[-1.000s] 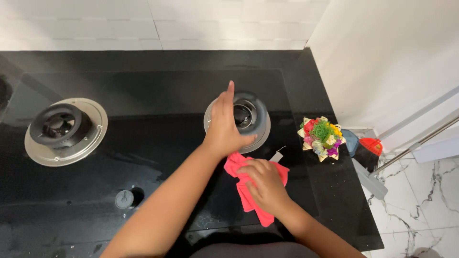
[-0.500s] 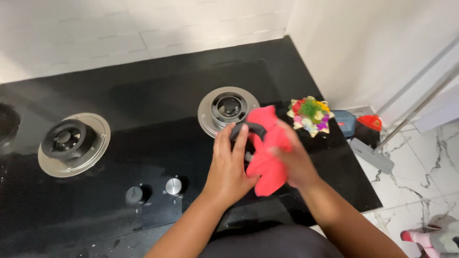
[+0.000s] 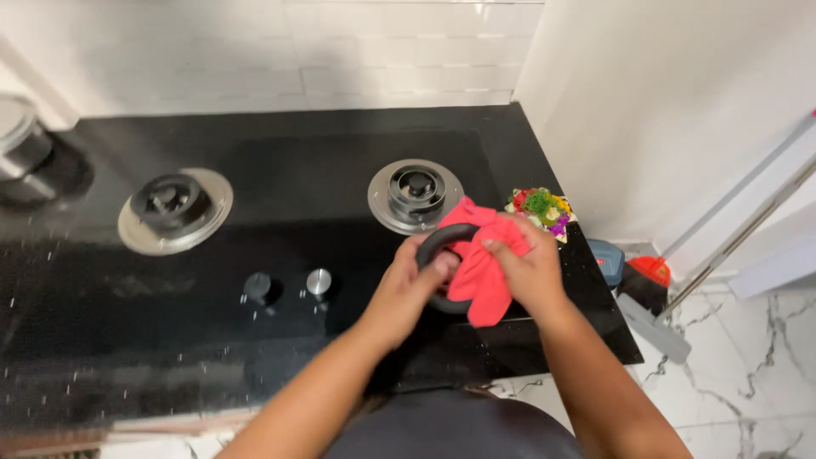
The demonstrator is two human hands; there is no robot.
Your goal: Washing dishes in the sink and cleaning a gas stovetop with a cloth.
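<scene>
Change since 1 s ago: then the left hand lay flat on the right burner and the right hand pressed the red cloth on the tabletop. At 0.5 s ago both hands had come together, cloth lifted. Now a black ring (image 3: 442,268) is off the stove and held up between both hands, above the tabletop (image 3: 280,348) front edge, just in front of the right burner (image 3: 415,194). The ring looks like a burner part, judging by shape; I cannot tell exactly which part. Judgement: wiping has moved from the flat glass to a loose part held in the air.

Left hand (image 3: 410,285): clenched on the ring's left side, thumb over the rim. Right hand (image 3: 523,268): grasping the red cloth (image 3: 478,263), fingers pressing it onto the ring's right side. Cloth drapes over the ring's top and hangs below it, hiding about half of it. Ring touches both hands and does not look to be touching the tabletop.

Around: left burner (image 3: 174,208) well apart to the left, cap on. 2 knobs (image 3: 287,285) near the left wrist. Small flower offering (image 3: 540,208) just behind the right hand at the tabletop's right edge. Metal pot (image 3: 19,140) at far left. Water specks on the left of the glass. Orange and blue items (image 3: 637,272) on the floor at right, unclear.
</scene>
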